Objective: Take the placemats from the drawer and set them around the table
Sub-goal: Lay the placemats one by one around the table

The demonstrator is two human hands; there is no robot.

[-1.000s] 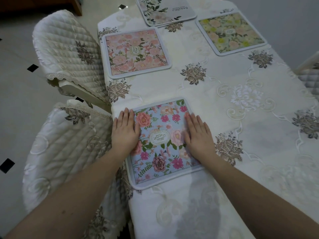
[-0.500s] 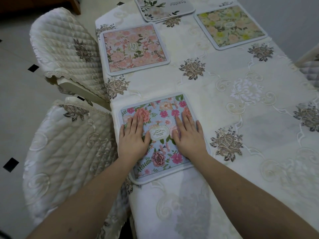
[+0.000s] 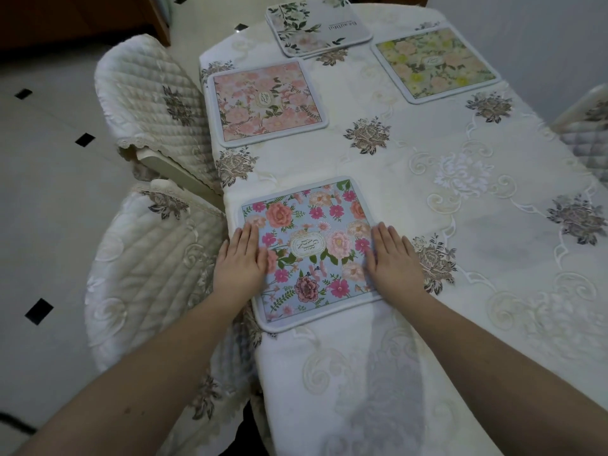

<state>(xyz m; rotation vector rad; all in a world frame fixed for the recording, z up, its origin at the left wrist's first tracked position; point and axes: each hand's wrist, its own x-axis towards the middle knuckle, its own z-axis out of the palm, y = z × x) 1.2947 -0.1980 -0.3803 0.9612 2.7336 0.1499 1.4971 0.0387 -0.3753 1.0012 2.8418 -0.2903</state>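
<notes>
1. Far left: two quilted chairs (image 3: 154, 103) are tucked against the left edge of the desk (image 3: 460, 199), one behind the other. The nearer one (image 3: 148, 274) faces the spot being set.
2. The left hand (image 3: 241, 263) lies flat, fingers straight and together, across the left border of the blue placemat (image 3: 306, 248), partly on the mat and partly on the tablecloth.
3. The blue placemat rests flat at the near left edge of the desk, its near corner at the cloth's fold. Beyond it along the same edge lies the pink placemat (image 3: 268, 103).
4. The right hand (image 3: 393, 261) is likewise flat and spread, palm down on the mat's right border, holding nothing.
5. At the far end sits the white placemat (image 3: 316, 24); further right, by the opposite edge, the yellow-green placemat (image 3: 436, 64). A third chair (image 3: 589, 126) shows at the right margin.
6. The step in hand looks like smoothing and squaring the blue mat. To do it well:
   - keep both palms flat and press evenly, so the mat slides over the cloth instead of bunching it;
   - line its edges up with the pink mat behind and keep it square to the desk edge;
   - pull it slightly inward if the near corner overhangs;
   - lift both hands straight up, so the mat is not dragged askew.
7. Containers: none shows; the drawer is out of view, so whether more mats remain in it cannot be told. The near right place has no mat.
</notes>
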